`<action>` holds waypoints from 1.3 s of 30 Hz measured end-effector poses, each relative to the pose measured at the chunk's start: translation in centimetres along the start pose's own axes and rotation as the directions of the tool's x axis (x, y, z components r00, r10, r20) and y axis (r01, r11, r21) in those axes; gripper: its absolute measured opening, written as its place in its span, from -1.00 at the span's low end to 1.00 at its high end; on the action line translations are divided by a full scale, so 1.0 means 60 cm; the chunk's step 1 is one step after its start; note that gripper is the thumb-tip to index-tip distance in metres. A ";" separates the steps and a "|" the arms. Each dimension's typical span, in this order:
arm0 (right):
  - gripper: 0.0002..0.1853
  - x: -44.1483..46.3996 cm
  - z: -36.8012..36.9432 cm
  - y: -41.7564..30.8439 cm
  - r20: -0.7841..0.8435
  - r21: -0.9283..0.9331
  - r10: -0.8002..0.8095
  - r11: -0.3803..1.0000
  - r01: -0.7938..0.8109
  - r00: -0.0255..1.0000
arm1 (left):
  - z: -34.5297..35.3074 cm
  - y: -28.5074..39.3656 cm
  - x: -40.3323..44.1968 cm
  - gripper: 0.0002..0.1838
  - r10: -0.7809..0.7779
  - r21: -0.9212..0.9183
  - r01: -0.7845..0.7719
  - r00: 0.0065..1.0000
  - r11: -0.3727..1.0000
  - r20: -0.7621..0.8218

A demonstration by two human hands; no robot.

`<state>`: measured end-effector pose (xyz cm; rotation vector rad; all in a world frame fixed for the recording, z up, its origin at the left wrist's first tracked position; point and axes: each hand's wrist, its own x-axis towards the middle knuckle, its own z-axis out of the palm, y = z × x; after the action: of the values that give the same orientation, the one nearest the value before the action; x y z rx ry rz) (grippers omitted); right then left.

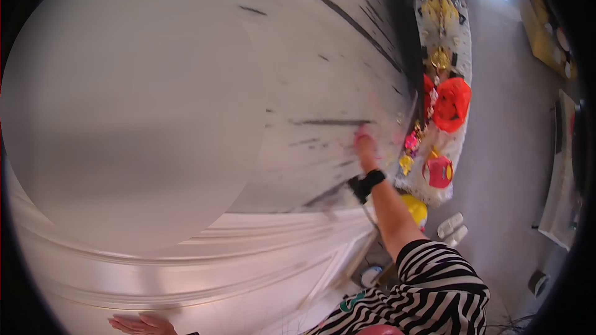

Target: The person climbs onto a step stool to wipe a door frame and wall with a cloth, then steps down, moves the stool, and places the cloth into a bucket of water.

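My right arm, in a black-and-white striped sleeve with a black wristband (pixel 366 185), reaches across a grey-white surface with dark streaks (pixel 298 74). My right hand (pixel 367 147) is blurred at that surface. It looks closed, with a bright pink patch at its fingertips; what the pink thing is cannot be made out. At the bottom left, my left hand (pixel 144 324) lies with its fingers stretched out against white moulded panelling (pixel 186 288). No object shows in it. Its wrist runs out of the frame.
A large pale round shape (pixel 130 105) covers the left side. Along the right runs a white-covered table (pixel 462 43) with gold ornaments (pixel 440 59), a red bag-like thing (pixel 451 104) and a pink-red item (pixel 438 172). White slippers (pixel 450 226) lie on the grey floor (pixel 506 149).
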<state>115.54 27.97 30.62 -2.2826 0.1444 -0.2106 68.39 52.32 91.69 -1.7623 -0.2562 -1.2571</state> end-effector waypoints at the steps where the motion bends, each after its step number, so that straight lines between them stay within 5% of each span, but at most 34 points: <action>1: -0.56 0.035 -0.084 -0.001 -0.064 0.095 0.080 0.993 -0.074 0.995 | -0.006 0.003 0.001 -0.33 -0.038 0.008 0.037 0.997 0.999 0.071; 2: -0.60 0.070 -0.174 -0.004 -0.127 0.197 0.159 0.971 -0.133 0.979 | -0.012 0.007 0.004 -0.32 -0.018 0.059 0.011 0.993 0.998 0.121; 3: -0.62 0.126 -0.214 -0.001 -0.036 -0.054 0.192 0.979 -0.194 0.981 | -0.011 0.012 0.008 -0.32 -0.054 0.068 0.048 0.995 0.997 0.088; 5: -0.62 0.222 -0.258 -0.012 -0.290 -0.224 0.047 0.968 -0.116 0.956 | -0.013 0.013 0.011 -0.32 -0.010 -0.003 0.011 0.997 1.000 0.076; 7: -0.59 0.393 -0.236 0.012 -0.377 0.336 0.092 0.941 0.044 0.922 | -0.016 0.007 0.011 -0.34 -0.031 0.012 0.030 0.998 0.999 0.056; 10: -0.61 0.468 -0.498 -0.168 -0.442 0.491 0.035 0.846 0.209 0.896 | -0.024 0.007 0.018 -0.35 -0.001 -0.012 0.002 0.997 1.000 0.079; 11: -0.61 0.519 -0.552 -0.201 -0.485 -0.071 -0.240 0.969 0.236 0.841 | -0.017 0.002 0.015 -0.35 -0.037 0.002 0.037 0.997 0.999 0.061; 12: -0.61 0.572 -0.607 -0.238 -0.385 -0.609 -0.485 0.773 0.179 0.785 | -0.002 -0.007 0.010 -0.34 -0.024 -0.020 0.024 1.000 1.000 0.017; 13: -0.61 0.621 -0.665 -0.290 -0.185 -0.944 -0.629 0.328 0.042 0.755 | 0.008 -0.012 0.007 -0.33 -0.009 -0.038 0.008 1.000 0.999 -0.030; 15: -0.60 0.670 -0.798 -0.531 -0.468 -0.421 -0.379 0.890 0.176 0.798 | 0.010 -0.019 0.005 -0.32 -0.025 -0.003 0.025 0.999 1.000 -0.043; 17: -0.71 0.645 -0.927 -0.634 -0.613 -0.507 -0.735 0.647 0.569 0.291 | 0.008 -0.030 -0.006 -0.34 -0.068 -0.066 0.072 0.996 0.995 0.060; 21: -0.71 0.370 -1.065 -0.974 -0.644 -0.650 -0.761 0.488 0.583 -0.081 | 0.007 -0.024 -0.008 -0.31 -0.098 -0.055 0.104 0.990 0.993 0.102; 22: -0.70 0.285 -1.077 -1.034 -0.616 -0.686 -0.784 0.482 0.545 -0.082 | 0.003 -0.027 -0.003 -0.30 -0.098 -0.070 0.106 0.989 0.992 0.110; 23: -0.67 0.146 -1.110 -1.043 -0.350 -0.705 -0.881 0.471 0.530 0.318 | 0.003 -0.028 -0.004 -0.30 -0.102 -0.063 0.109 0.989 0.992 0.108; 24: -0.58 0.093 -1.115 -1.059 -0.257 -0.589 -0.903 0.429 0.685 0.344 | 0.002 -0.028 -0.005 -0.30 -0.102 -0.062 0.110 0.988 0.992 0.115; 26: -0.46 0.045 -1.050 -1.094 -0.635 -0.300 -0.763 0.388 0.871 0.122 | 0.002 -0.029 -0.006 -0.30 -0.107 -0.070 0.116 0.987 0.991 0.121; 27: -0.46 0.037 -1.040 -1.115 -0.641 -0.303 -0.760 0.380 0.874 0.109 | 0.002 -0.029 -0.005 -0.30 -0.116 -0.062 0.123 0.987 0.990 0.113; 29: -0.35 0.010 -1.032 -1.140 -0.761 -0.296 -0.625 0.097 0.950 -0.173 | 0.001 -0.031 -0.006 -0.30 -0.113 -0.062 0.122 0.984 0.991 0.138; 30: -0.30 0.019 -1.074 -1.151 -0.433 -0.097 -0.900 0.108 0.989 0.056 | 0.001 -0.031 -0.009 -0.30 -0.125 -0.049 0.133 0.982 0.990 0.142; 31: -0.40 0.003 -1.102 -1.139 -0.357 -0.091 -0.924 0.181 0.979 0.138 | 0.003 -0.033 -0.010 -0.30 -0.118 -0.065 0.128 0.984 0.990 0.136; 33: -0.52 0.082 -1.119 -1.152 -0.290 -0.020 -0.950 0.125 0.992 0.114 | 0.002 -0.035 -0.014 -0.30 -0.139 -0.067 0.150 0.979 0.986 0.150; 34: -0.57 0.168 -1.123 -1.169 -0.315 0.050 -0.949 -0.004 0.999 0.012 | 0.002 -0.036 -0.013 -0.30 -0.118 -0.076 0.130 0.983 0.989 0.142; 36: -0.59 0.170 -1.156 -1.089 -0.358 -0.261 -0.934 0.118 0.958 0.017 | 0.007 -0.038 -0.014 -0.31 -0.122 -0.096 0.133 0.985 0.986 0.119; 37: -0.49 0.233 -1.143 -1.094 -0.546 -0.467 -0.837 0.269 0.842 -0.035 | 0.006 -0.039 -0.016 -0.31 -0.163 -0.083 0.174 0.979 0.981 0.119; 38: -0.47 0.344 -1.130 -1.117 -0.754 -0.021 -0.620 0.353 0.935 0.217 | 0.005 -0.039 -0.016 -0.32 -0.160 -0.095 0.171 0.980 0.981 0.117; 39: -0.47 0.314 -1.136 -1.138 -0.747 -0.033 -0.634 0.338 0.940 0.202 | 0.005 -0.039 -0.016 -0.33 -0.146 -0.114 0.159 0.983 0.981 0.116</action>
<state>122.86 19.61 128.29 -1.4468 -0.7836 -1.4978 66.69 54.15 92.21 -1.9496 -0.3890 -1.3122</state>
